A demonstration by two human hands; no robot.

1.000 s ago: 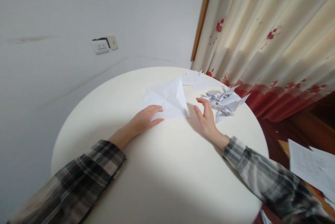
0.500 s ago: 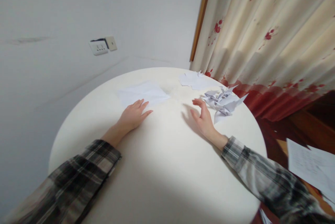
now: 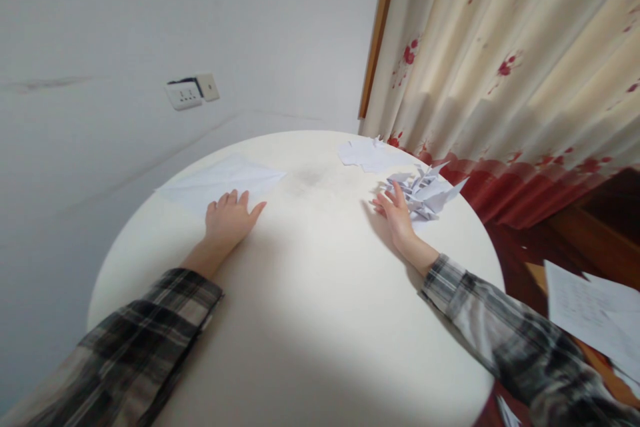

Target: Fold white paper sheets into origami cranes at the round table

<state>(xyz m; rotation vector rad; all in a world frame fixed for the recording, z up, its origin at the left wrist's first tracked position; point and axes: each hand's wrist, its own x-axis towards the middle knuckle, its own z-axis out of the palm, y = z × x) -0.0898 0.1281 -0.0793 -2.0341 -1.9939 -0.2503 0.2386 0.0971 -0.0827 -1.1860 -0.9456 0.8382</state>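
A sheet of white paper (image 3: 215, 177) lies flat on the left of the round white table (image 3: 310, 294). My left hand (image 3: 230, 217) rests on its near edge, fingers stretched and thumb apart. On the right, my right hand (image 3: 397, 217) is beside a pile of folded white paper pieces (image 3: 427, 190) with pointed tips. Its fingers are spread, and some overlap the pile in this view. Whether they touch the pile I cannot tell.
Flat white paper pieces (image 3: 373, 154) lie at the table's far edge. Behind stands a wall with a socket (image 3: 184, 94). A flowered curtain (image 3: 500, 80) hangs at the right, and papers with writing (image 3: 585, 310) lie below at the lower right.
The paper sheet has slid left along with my left hand. My right hand has moved slightly right, closer to the folded pile, and its fingers have spread. The view has shifted a little.
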